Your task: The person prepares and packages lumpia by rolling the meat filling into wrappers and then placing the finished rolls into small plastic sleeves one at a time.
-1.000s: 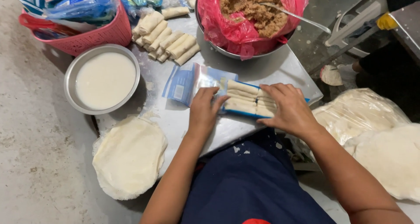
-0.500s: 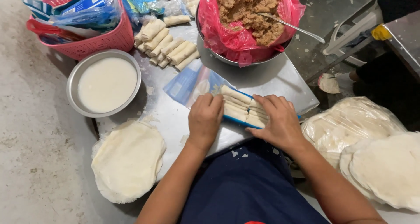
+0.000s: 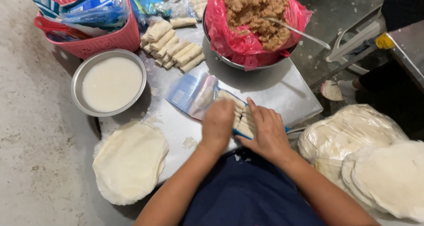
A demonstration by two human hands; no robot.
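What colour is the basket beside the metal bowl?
Pink-red basket, seen in the head view.

Rolls in bag mid-table under both hands; bowl of liquid left, filling bowl behind, wrapper stack front-left.

Both hands, left hand and right hand, press on pale rolled wrappers in a blue-edged clear plastic bag near the metal tabletop's front edge.
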